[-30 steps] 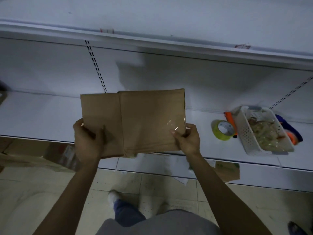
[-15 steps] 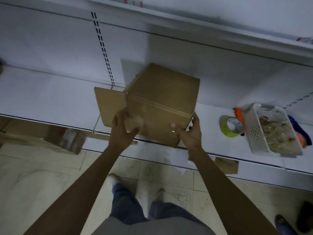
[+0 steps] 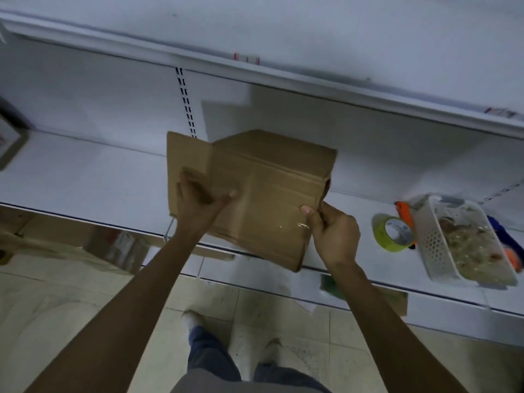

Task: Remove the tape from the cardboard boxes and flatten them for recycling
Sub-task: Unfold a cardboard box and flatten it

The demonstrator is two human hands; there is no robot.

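Note:
A brown cardboard box [image 3: 269, 188] is held over the front edge of a white shelf [image 3: 85, 180], with one flap standing open on its left. My left hand [image 3: 198, 205] grips that left side where the flap meets the box face. My right hand [image 3: 330, 231] pinches the box's right edge, next to a shiny strip of clear tape [image 3: 289, 225] on the face. The box's inside is hidden.
On the shelf to the right lie a yellow-green tape roll [image 3: 392, 232], an orange cutter [image 3: 404, 212] and a white perforated basket [image 3: 465, 239] full of crumpled tape. Flat cardboard [image 3: 394, 300] and another box [image 3: 119, 245] sit below the shelf. My feet stand on tiled floor.
The box went from a flat face towards me to tilted, showing its top. My left hand shifted from the flap's lower corner to the fold; my right stays at the right edge.

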